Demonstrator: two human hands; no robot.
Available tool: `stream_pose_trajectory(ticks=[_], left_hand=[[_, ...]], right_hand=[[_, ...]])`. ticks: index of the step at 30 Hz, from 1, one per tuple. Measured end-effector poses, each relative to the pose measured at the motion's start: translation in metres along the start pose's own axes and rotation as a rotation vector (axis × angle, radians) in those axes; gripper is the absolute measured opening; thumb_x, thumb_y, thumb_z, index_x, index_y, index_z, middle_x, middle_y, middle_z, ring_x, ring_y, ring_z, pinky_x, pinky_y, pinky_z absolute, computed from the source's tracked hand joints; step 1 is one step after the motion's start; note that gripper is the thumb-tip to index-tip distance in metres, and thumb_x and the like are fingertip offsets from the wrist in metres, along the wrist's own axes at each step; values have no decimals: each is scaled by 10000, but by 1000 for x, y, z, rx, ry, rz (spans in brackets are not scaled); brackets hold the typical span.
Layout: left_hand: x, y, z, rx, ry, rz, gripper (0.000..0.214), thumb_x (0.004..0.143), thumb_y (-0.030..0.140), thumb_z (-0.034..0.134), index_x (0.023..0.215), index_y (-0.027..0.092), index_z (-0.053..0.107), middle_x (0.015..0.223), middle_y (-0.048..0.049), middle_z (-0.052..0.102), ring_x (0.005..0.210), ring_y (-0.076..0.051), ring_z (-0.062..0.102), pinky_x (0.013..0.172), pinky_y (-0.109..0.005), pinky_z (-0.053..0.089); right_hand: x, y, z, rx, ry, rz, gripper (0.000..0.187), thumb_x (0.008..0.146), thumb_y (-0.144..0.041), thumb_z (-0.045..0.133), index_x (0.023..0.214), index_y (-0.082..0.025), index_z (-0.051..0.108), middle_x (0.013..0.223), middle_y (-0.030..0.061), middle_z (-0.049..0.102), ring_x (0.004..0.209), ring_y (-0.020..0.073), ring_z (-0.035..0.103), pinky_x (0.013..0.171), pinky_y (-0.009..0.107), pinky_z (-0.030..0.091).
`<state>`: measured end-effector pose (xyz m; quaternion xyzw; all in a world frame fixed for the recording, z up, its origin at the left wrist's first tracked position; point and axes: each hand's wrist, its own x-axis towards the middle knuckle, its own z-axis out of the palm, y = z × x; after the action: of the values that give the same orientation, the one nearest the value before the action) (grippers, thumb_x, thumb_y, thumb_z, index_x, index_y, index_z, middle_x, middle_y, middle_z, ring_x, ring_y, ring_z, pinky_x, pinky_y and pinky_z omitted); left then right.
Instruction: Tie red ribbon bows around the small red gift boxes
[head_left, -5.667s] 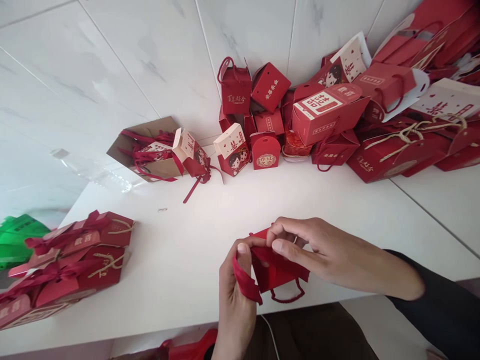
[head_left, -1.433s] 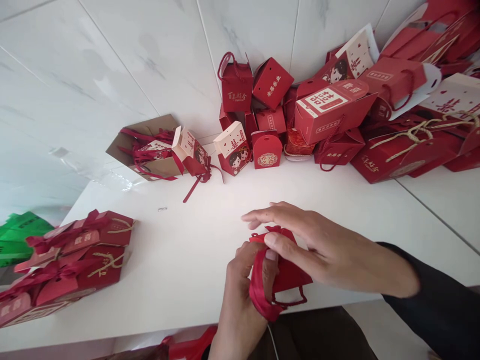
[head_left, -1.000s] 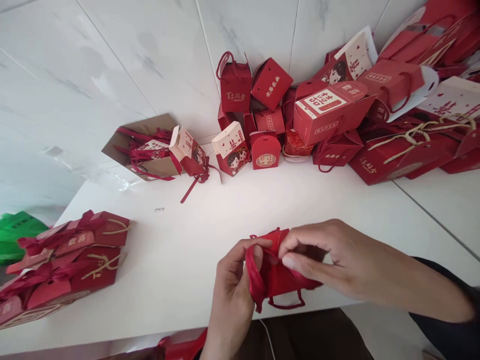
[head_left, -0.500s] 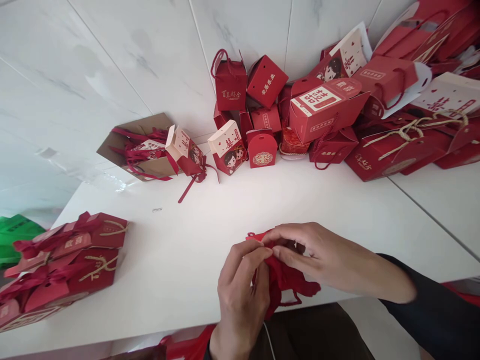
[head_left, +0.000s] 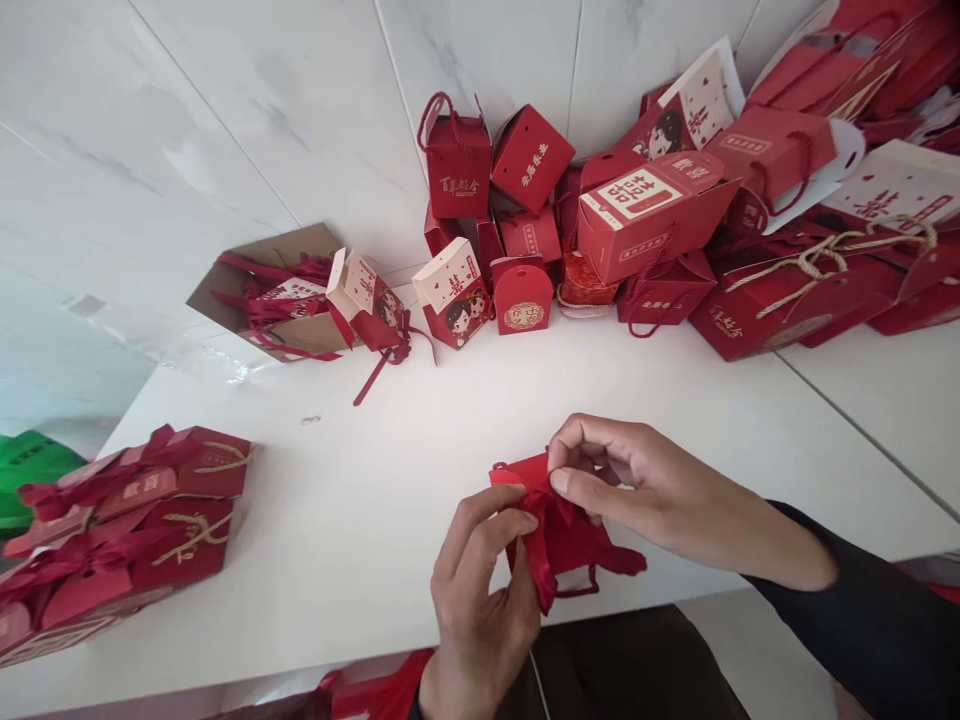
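Near the table's front edge is a small red gift box (head_left: 517,470) with a cord loop at its lower side. A dark red ribbon (head_left: 551,545) lies gathered in a bow across it, its tails hanging toward me and to the right. My left hand (head_left: 484,600) pinches the ribbon's left part between thumb and fingers. On the other side my right hand (head_left: 637,485) is closed in a pinch on the ribbon's right part, partly covering the box. The fingers hide some of the knot.
Red gift boxes (head_left: 649,210) are piled along the tiled wall at the back and right. A cardboard box (head_left: 307,245) of ribbons stands back left. Bow-tied boxes (head_left: 195,535) sit at the left, beside a green bag (head_left: 37,470). The white table (head_left: 330,560) has a seam at right.
My hands have moved apart, the right one shifting up and to the right. More of the bow and the box top now shows between them.
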<state>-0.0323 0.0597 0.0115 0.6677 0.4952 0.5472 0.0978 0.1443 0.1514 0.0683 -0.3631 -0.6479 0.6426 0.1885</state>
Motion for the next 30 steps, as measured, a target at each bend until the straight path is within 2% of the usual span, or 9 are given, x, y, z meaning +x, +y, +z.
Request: stream_pose_trajectory(ticks=[6, 12, 14, 17, 20, 23, 27, 30], left_hand=[[-10, 1, -3, -10, -34, -48, 273, 896, -51, 597, 1075, 152, 637, 1075, -71, 695, 1022, -148, 684, 850, -242, 589], [-18, -1, -4, -6, 27, -128, 241, 920, -7, 581, 1055, 190, 619, 1101, -65, 686, 1095, -189, 667, 929, -323, 570], [-18, 1, -4, -38, 47, -213, 211, 946, 34, 574, 1045, 215, 617, 1070, -46, 700, 1078, -187, 676, 917, -321, 567], [-16, 9, -2, -93, 116, -437, 96, 1001, 170, 572, 983, 240, 635, 1021, -24, 721, 1010, -171, 691, 870, -288, 556], [-12, 18, -1, -141, 211, -666, 134, 1007, 323, 597, 916, 242, 653, 986, -21, 736, 982, -179, 682, 855, -282, 537], [-7, 23, -3, -175, 237, -831, 213, 963, 426, 650, 871, 234, 661, 949, -20, 731, 915, -175, 657, 769, -251, 520], [-4, 26, -5, -214, 263, -928, 256, 937, 464, 664, 833, 231, 642, 903, -8, 695, 799, -153, 616, 649, -224, 485], [-1, 27, -6, -186, 257, -887, 223, 955, 451, 631, 887, 243, 669, 906, -11, 694, 868, -170, 630, 737, -242, 505]], right_hand=[[0, 0, -5, 17, 103, -17, 143, 965, -365, 649, 905, -236, 642, 886, -9, 633, 769, 143, 567, 683, 279, 461], [-1, 5, -14, 31, 175, 10, 176, 984, -422, 610, 978, -253, 657, 781, -38, 577, 644, 117, 520, 630, 272, 444], [-4, 8, -17, -54, 172, 78, 267, 996, -503, 569, 1050, -260, 665, 778, -38, 562, 591, 108, 466, 561, 266, 392], [-8, 14, -24, -163, 161, 150, 386, 982, -594, 544, 1126, -260, 672, 699, -55, 484, 559, 114, 383, 506, 262, 315], [-11, 19, -34, -200, 121, 174, 372, 959, -601, 579, 1047, -265, 709, 681, -59, 444, 580, 119, 357, 522, 259, 309], [-13, 23, -42, -254, 95, 199, 310, 957, -550, 610, 907, -261, 710, 666, -60, 427, 588, 120, 369, 536, 263, 294], [-17, 27, -43, -257, 128, 222, 305, 983, -551, 569, 894, -269, 643, 700, -52, 485, 648, 137, 477, 576, 267, 341], [-17, 28, -38, -194, 120, 186, 299, 992, -577, 551, 974, -292, 642, 842, -37, 590, 745, 144, 553, 678, 272, 430]])
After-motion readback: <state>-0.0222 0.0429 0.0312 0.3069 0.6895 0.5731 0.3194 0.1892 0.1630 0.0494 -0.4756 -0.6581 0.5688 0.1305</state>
